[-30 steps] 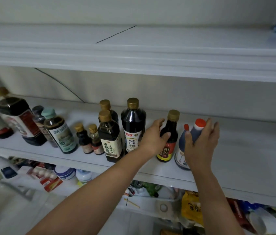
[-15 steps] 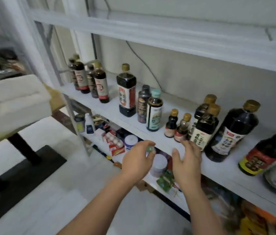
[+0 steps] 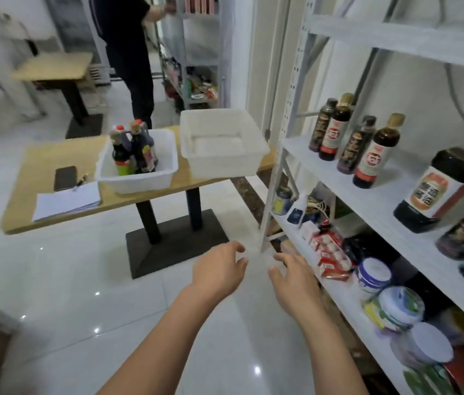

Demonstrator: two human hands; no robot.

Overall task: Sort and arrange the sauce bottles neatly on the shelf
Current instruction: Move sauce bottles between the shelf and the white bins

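Observation:
Dark sauce bottles with gold and black caps (image 3: 353, 138) stand on the white shelf (image 3: 373, 201) at the right, with a larger square bottle (image 3: 442, 183) further right. A white bin (image 3: 139, 178) on the wooden table (image 3: 39, 172) holds a few dark bottles (image 3: 134, 149) with red caps. A second white bin (image 3: 222, 158) beside it looks empty. My left hand (image 3: 219, 269) and my right hand (image 3: 293, 275) hover low over the floor, fingers apart, holding nothing, away from the shelf.
A phone (image 3: 65, 178) and a stack of papers (image 3: 66, 201) lie on the table. The lower shelf holds tubs (image 3: 373, 275) and red packets (image 3: 330, 252). A person in black (image 3: 128, 52) stands behind the table by another rack.
My view has swung left from the shelf to the table and bins. Both hands have let go of the bottles on the shelf and dropped low, empty.

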